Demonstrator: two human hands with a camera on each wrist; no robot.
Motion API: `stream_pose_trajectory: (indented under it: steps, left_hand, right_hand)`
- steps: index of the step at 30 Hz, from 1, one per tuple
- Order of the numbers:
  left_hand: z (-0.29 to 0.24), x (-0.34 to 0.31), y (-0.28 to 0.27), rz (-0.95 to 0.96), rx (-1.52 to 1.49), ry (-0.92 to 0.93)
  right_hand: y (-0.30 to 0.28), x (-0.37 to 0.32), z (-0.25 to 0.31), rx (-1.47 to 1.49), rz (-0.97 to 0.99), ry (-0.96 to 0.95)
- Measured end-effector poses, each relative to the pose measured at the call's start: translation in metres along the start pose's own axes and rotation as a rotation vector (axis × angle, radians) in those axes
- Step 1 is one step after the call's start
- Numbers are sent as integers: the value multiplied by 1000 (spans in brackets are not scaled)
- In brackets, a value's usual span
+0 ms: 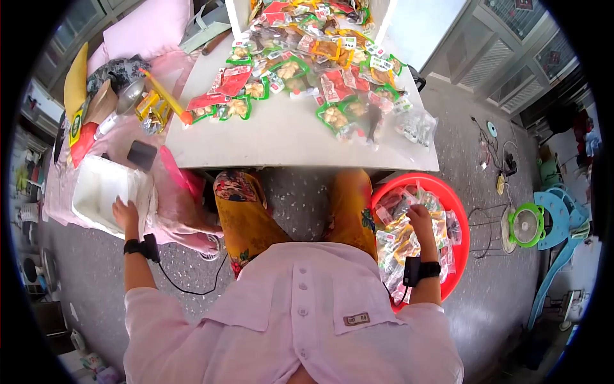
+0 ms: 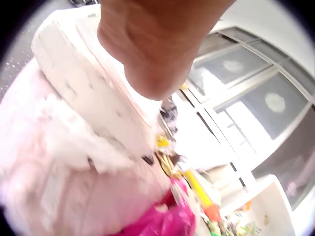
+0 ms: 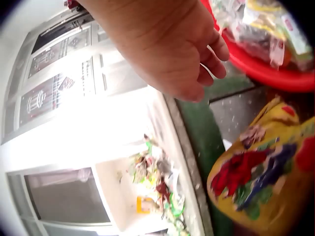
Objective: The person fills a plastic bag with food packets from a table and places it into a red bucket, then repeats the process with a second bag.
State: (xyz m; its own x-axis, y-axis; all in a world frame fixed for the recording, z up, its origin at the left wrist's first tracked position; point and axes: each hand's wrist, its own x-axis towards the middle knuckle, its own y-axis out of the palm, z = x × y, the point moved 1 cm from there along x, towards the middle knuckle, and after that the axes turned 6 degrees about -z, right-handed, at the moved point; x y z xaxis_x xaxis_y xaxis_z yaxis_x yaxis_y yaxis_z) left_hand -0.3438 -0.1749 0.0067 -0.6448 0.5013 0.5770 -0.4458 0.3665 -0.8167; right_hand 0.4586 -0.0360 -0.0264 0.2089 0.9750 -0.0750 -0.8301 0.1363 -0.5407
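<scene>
At the left, a white foam box [image 1: 102, 189] stands on pink cloth. My left hand [image 1: 126, 214] is over its near side with relaxed fingers, and no item shows in it. The left wrist view shows the heel of that hand beside the box wall [image 2: 83, 78], its fingers hidden. On the right, my right hand [image 1: 419, 221] hangs over a red basin [image 1: 462, 249] filled with small sealed food packets [image 1: 398, 240]. In the right wrist view its loosely curled fingers [image 3: 212, 64] hold nothing, with the basin's rim close behind.
Many snack packets [image 1: 288, 67] are heaped on the white table [image 1: 256, 144] ahead, some spread toward its front. A dark phone-like slab [image 1: 142, 155], a pink bag [image 1: 176, 169] and a yellow stick [image 1: 163, 93] lie at left. Right of the basin stands a wire rack [image 1: 489, 233].
</scene>
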Motion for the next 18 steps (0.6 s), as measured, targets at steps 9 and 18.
stream_pose_trajectory:
  steps: [9, 18]
  left_hand:
    - [37, 8, 17, 341, -95, 31]
    - [16, 28, 6, 222, -288, 86]
  right_hand:
    - [89, -5, 119, 90, 279, -301]
    - [116, 2, 147, 45, 376, -462]
